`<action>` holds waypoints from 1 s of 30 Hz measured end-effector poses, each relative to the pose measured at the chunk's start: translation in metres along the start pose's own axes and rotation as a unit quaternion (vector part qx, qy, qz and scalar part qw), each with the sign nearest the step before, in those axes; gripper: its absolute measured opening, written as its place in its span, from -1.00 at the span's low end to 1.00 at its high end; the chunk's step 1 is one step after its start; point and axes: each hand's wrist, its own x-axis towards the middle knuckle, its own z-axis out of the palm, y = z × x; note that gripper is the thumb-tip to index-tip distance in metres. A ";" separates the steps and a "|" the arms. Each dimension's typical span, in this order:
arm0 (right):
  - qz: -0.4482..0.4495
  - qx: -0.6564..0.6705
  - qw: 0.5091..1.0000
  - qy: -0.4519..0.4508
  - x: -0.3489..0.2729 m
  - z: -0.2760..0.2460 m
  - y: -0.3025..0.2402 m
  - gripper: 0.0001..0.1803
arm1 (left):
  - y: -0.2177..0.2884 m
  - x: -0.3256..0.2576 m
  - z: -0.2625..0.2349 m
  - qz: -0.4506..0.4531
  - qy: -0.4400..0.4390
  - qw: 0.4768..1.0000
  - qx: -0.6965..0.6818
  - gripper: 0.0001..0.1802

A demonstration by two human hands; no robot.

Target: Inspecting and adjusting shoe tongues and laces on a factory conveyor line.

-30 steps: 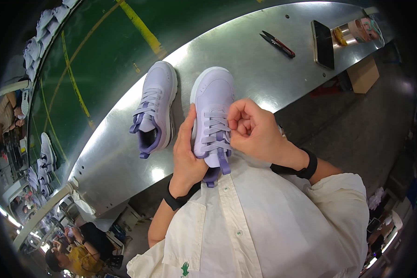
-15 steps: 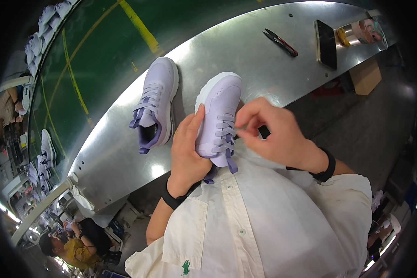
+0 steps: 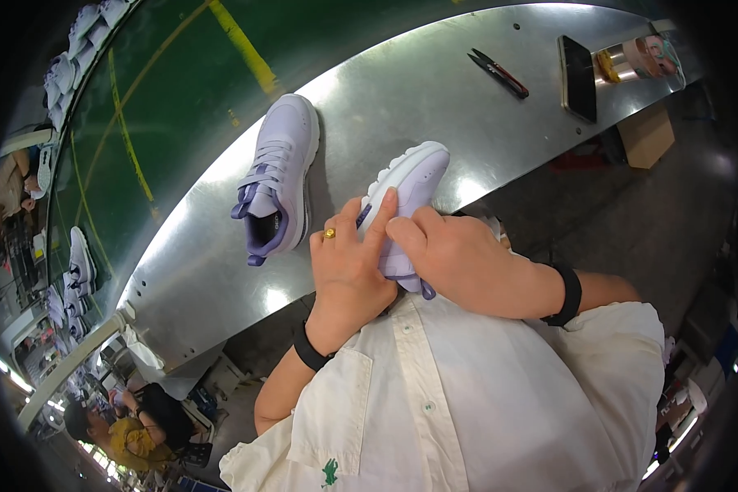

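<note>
A pale lilac sneaker (image 3: pixel 422 176) with a white sole is tilted on its side in my left hand (image 3: pixel 344 266), its toe pointing away from me. The left fingers lie along the sole side, with a gold ring on one of them. Over the lace area curls my right hand (image 3: pixel 488 266), closed and pressed against the upper. Whatever its fingertips pinch is hidden, as are most of the laces. To the left, a matching laced sneaker (image 3: pixel 291 135) stands upright on the metal table, with darker purple lining and pull loops.
On the metal table (image 3: pixel 385 90) at the far right lie thread snips (image 3: pixel 500 74), a phone (image 3: pixel 578 78) and a clear cup (image 3: pixel 644 59). Beyond runs a green belt (image 3: pixel 184 82) with yellow lines. More sneakers (image 3: pixel 80 262) and a seated person (image 3: pixel 135 435) are at left.
The held sneaker has turned onto its side, showing more sole. My right hand has come in from the right onto its laces, and my left hand has shifted slightly right.
</note>
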 end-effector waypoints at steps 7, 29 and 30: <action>0.070 0.183 0.966 -0.170 0.010 -0.038 0.025 -0.60 | -0.003 -0.004 0.000 -0.004 -0.034 0.999 -0.026 -0.10; 0.060 0.236 0.965 0.097 0.016 0.012 0.039 -0.38 | -0.034 0.022 0.018 -0.047 0.098 0.954 -0.280 -0.18; 0.067 0.228 0.967 0.088 0.017 0.012 0.040 -0.37 | -0.034 0.024 0.017 -0.013 0.102 0.964 -0.244 -0.15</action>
